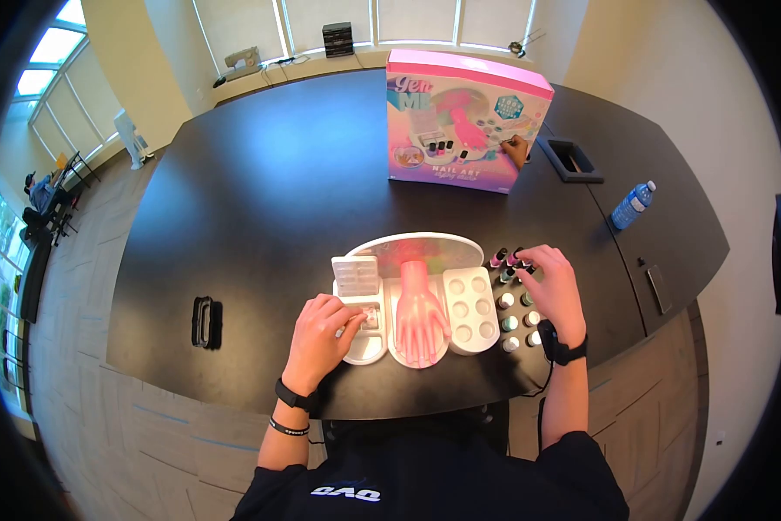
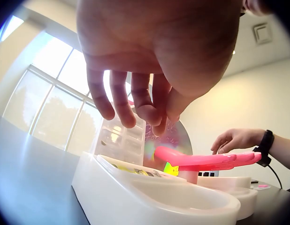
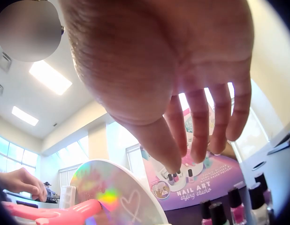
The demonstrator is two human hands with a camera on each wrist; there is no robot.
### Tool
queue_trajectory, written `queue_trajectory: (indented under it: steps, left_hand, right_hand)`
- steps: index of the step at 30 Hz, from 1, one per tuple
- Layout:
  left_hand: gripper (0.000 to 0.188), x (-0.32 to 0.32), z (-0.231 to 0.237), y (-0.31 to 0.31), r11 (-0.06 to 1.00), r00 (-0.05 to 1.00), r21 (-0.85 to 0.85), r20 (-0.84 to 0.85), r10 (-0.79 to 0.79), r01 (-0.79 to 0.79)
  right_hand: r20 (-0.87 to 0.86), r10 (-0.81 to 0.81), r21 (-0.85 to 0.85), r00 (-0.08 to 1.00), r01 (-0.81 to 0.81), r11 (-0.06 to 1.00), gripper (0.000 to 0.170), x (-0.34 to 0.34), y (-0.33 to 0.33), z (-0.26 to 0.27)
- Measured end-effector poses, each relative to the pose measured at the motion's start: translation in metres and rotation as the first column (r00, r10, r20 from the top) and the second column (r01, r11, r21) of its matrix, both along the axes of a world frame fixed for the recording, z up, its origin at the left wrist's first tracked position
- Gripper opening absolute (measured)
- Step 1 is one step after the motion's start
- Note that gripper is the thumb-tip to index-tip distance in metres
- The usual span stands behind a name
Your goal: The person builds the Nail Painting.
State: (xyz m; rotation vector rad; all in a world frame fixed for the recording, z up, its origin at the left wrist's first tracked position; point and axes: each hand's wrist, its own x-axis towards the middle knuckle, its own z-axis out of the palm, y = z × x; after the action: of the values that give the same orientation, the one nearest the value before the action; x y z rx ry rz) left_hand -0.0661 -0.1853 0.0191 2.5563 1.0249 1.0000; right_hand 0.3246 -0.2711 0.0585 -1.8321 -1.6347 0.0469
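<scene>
My left hand [image 1: 321, 334] hovers over the left compartments of a white nail-art station [image 2: 121, 192], fingers loosely bent down. Thumb and forefinger come close together, with nothing visible between them. Beneath lies a compartment holding small decorations [image 2: 135, 169], its clear lid [image 1: 356, 276] raised. A pink model hand [image 1: 420, 313] rests palm down in the station's middle, before an iridescent backboard [image 3: 124, 187]. My right hand [image 1: 554, 286] is above several black-capped nail polish bottles [image 3: 237, 206], fingers relaxed and holding nothing. More bottles with white caps [image 1: 509, 322] stand nearer the table's front edge.
A tray with round wells [image 1: 471, 308] forms the station's right side. Behind stands a large pink nail-art box [image 1: 460, 122]. A water bottle [image 1: 634, 206] and a phone [image 1: 659, 289] are to the right, a black case [image 1: 203, 322] to the left.
</scene>
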Motion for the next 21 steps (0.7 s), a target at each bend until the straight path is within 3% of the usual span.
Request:
queue_trajectory:
  steps: [11, 21]
  left_hand:
    - [0.017, -0.002, 0.007, -0.005, 1.0, 0.999, 0.021, 0.042, 0.003, -0.004]
    - [0.016, -0.006, 0.008, -0.007, 1.0, 0.999, 0.017, 0.041, 0.019, -0.02]
  right_hand:
    - [0.156, -0.064, -0.125, 0.986, 0.084, 0.989, 0.023, 0.016, 0.059, -0.03]
    - [0.163, -0.081, -0.244, 0.983, 0.12, 0.962, 0.021, 0.018, 0.069, -0.04]
